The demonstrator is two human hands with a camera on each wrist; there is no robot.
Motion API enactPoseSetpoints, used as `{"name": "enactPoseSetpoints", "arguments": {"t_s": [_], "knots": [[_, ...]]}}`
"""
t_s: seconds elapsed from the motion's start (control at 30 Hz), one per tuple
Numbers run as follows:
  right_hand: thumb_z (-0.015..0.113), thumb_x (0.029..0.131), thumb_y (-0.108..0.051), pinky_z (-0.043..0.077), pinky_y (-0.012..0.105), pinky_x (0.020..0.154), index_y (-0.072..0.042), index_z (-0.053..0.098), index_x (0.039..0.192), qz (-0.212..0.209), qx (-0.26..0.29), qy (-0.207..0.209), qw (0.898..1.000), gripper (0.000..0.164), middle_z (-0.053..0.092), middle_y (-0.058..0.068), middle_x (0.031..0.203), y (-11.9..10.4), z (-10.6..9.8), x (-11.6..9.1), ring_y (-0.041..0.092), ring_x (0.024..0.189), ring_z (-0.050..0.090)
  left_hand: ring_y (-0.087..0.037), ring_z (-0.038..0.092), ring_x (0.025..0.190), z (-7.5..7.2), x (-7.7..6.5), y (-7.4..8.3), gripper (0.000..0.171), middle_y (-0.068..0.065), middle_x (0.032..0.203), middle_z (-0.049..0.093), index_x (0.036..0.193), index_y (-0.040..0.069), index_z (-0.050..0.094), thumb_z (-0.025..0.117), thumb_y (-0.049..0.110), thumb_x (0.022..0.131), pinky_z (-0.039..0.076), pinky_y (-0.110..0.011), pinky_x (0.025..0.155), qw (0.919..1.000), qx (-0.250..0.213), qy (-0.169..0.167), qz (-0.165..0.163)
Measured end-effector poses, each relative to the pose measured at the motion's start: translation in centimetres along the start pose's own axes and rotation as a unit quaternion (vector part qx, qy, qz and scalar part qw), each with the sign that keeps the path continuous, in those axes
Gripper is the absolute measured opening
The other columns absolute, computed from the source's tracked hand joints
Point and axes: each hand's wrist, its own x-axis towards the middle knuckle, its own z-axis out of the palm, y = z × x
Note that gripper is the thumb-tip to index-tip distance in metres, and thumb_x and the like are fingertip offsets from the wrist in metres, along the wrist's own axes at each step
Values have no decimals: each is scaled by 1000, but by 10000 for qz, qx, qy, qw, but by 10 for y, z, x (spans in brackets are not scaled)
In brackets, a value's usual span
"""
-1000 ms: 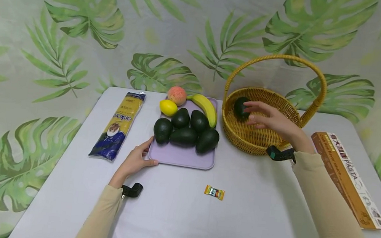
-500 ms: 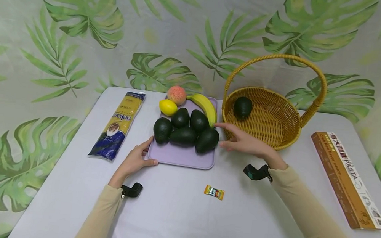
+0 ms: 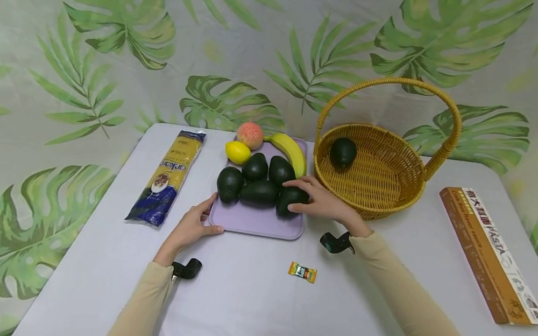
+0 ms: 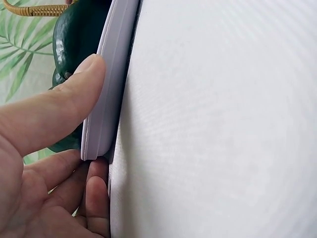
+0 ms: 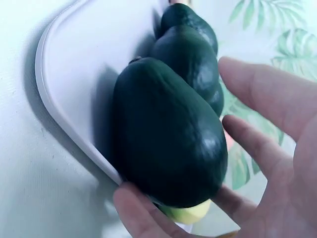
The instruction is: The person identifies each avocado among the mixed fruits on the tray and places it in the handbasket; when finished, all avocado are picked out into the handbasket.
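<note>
A lilac tray (image 3: 256,226) bears several dark green avocados (image 3: 259,193), a lemon (image 3: 238,152), a peach (image 3: 250,135) and a banana (image 3: 290,151). My left hand (image 3: 190,226) holds the tray's near left corner, thumb on the front rim and fingers along the left side. Around the rightmost avocado (image 5: 168,134) my right hand (image 3: 321,201) spreads its thumb and fingers. In the right wrist view the fingers (image 5: 257,144) surround that avocado without a plain grip. Behind this hand stands a wicker basket (image 3: 369,191), with one avocado (image 3: 343,153) inside.
A blue and yellow bag of pasta (image 3: 167,177) lies left of the tray. On the right is a long brown and white pasta box (image 3: 491,257). A small wrapped candy (image 3: 303,272) sits in front of the tray. The basket's tall handle (image 3: 394,80) arches over it.
From over the basket, my right hand has moved left and toward me to the rightmost avocado on the tray. My left hand has stayed at the tray's corner.
</note>
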Motion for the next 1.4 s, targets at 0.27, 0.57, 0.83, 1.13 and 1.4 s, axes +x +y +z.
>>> {"name": "enactPoseSetpoints", "arguments": {"t_s": [0.27,0.57,0.83,1.13,1.4], "knots": [[68,90,-23,33,53,100,-11,56,128,-94,-64,390,9992,42,36,18,135,1,8,4,36,120,39,-34,44,113,0,1,-1,88,-23,137,46,151,5,24,77,16,82,37,-47,98,10000,3,1,25],[66,92,-22,32,49,100,-12,53,122,-514,445,583,9960,34,36,12,132,5,7,-4,29,122,34,-34,44,112,-1,0,0,88,-24,135,47,151,4,25,77,16,81,37,-47,97,10000,8,8,53],[62,94,-21,27,49,103,-17,48,131,-545,1506,317,9866,40,38,3,137,-2,-21,-27,22,127,31,-34,45,113,0,0,1,88,-24,133,48,151,5,24,78,15,81,36,-48,97,10000,-28,16,30],[56,96,-16,31,52,103,-17,42,140,-265,1945,422,9796,46,27,3,150,15,-66,-64,29,131,31,-35,45,114,0,0,2,88,-25,133,48,151,5,24,77,16,81,36,-49,98,10000,-28,-8,-9],[44,101,-4,47,25,89,-14,41,142,-472,2777,731,9567,43,23,4,147,51,-106,-99,14,118,48,-36,44,117,-1,0,0,89,-26,137,45,152,6,23,77,18,82,36,-49,100,10000,-32,-45,-61]]}}
